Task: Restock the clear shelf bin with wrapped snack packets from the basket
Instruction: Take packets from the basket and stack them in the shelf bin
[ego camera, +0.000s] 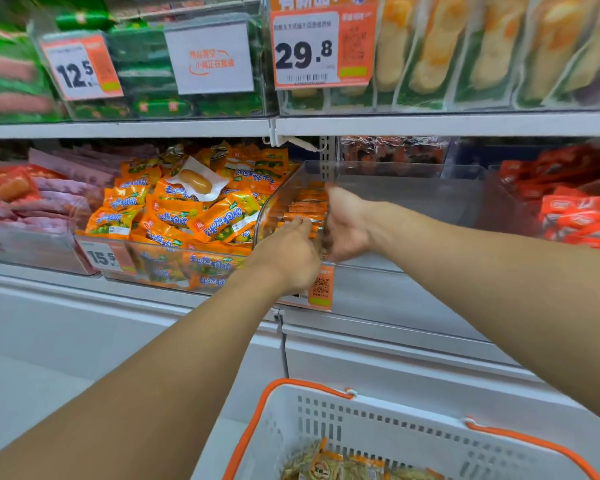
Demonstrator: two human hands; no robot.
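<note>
Clear shelf bin (395,188): sits on the middle shelf, right of the orange-packet bin; mostly bare, with a row of orange snack packets (309,206) stacked at its left end.
Basket (413,431): white with orange handles, low in the foreground; a few yellowish wrapped packets (329,465) lie in its bottom.
Orange-packet bin (174,261): heaped full, with a 15.5 price tag on its front.
Left hand (288,251): reaches over the clear bin's front left corner, fingers stretched toward the stacked packets; relaxed, gripping nothing.
Right hand (347,223): inside the bin beside the stack, blurred; cannot tell whether it grips a packet.
Price label (321,287): orange, on the clear bin's front, partly hidden by the left hand.
</note>
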